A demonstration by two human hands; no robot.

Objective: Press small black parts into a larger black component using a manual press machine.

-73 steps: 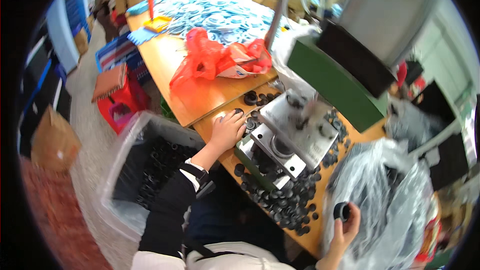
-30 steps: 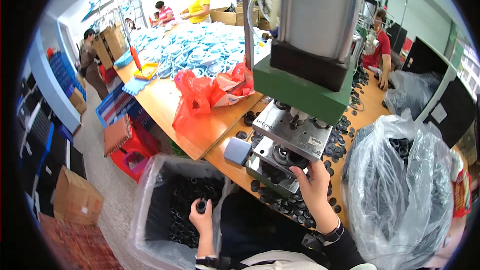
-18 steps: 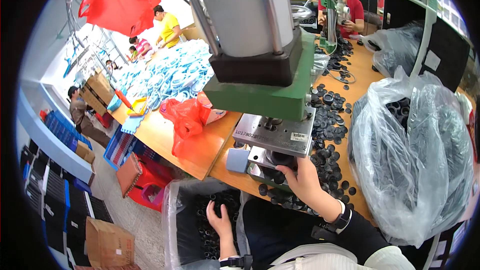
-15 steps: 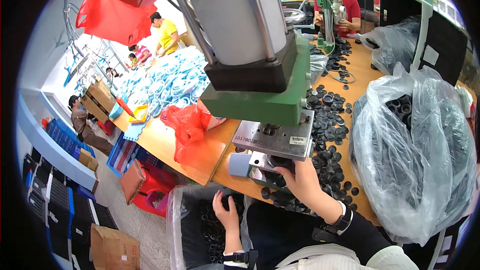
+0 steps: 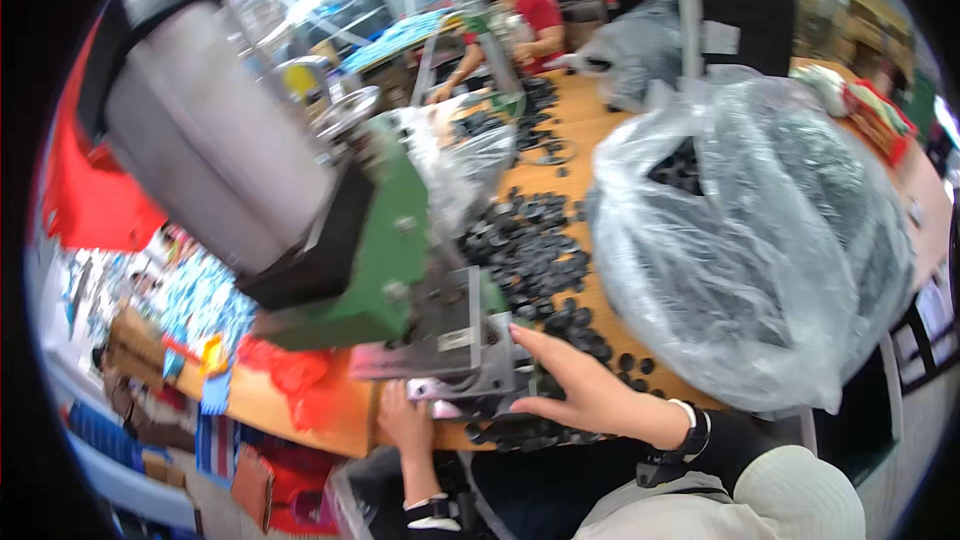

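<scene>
A bench press with a grey cylinder (image 5: pixel 215 140) and green head (image 5: pixel 345 300) leans across the left of the view. Under its head is a metal plate (image 5: pixel 440 335), above a metal lower block (image 5: pixel 490 370). My right hand (image 5: pixel 590 390) is open at the block's right side, thumb and forefinger spread with nothing seen between them. My left hand (image 5: pixel 405 425) reaches up to the plate's left edge. Its fingers are blurred and their tips partly hidden, so I cannot tell if they hold anything. Many black round caps (image 5: pixel 530 250) lie beside and behind the press.
A large clear plastic bag (image 5: pixel 740 260) with black parts stands on the right of the wooden table (image 5: pixel 575 160). Red plastic (image 5: pixel 290 370) lies left of the press. A bin with a clear liner (image 5: pixel 350 500) is below. Across the table, a person in red (image 5: pixel 535 25) sits.
My head has turned right, so the press appears farther left and tilted. My left hand has risen from the bin of black rings to the press. My right hand has drawn away from the block, its fingers spreading.
</scene>
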